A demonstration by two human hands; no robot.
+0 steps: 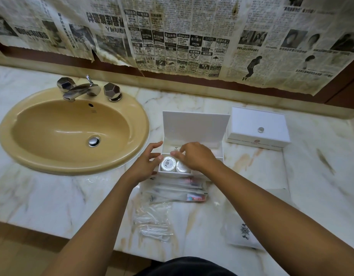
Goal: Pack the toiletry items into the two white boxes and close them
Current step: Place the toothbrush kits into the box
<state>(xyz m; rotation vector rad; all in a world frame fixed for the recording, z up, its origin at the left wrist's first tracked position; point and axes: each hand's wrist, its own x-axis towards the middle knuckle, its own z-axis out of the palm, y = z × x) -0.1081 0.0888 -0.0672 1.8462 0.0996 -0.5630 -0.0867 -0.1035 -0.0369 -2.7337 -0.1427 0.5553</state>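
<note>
An open white box point(194, 128) stands mid-counter with its lid upright. Two round white wrapped soaps point(168, 164) lie in its front compartment. My left hand point(146, 166) rests against the box's left side, fingers spread. My right hand point(194, 156) hovers over the box with fingers curled down onto the second soap and a packet behind it; whether it pinches anything is unclear. A second white box point(257, 128), closed, sits to the right. Clear toothbrush packets point(178, 190), plastic-wrapped cotton buds point(154, 222) and a white logo sachet point(243, 234) lie on the counter in front.
A beige sink point(72, 132) with chrome taps point(82, 89) fills the left of the marble counter point(311, 176). Newspaper point(192, 36) covers the wall behind. The counter's front edge runs just below the cotton buds.
</note>
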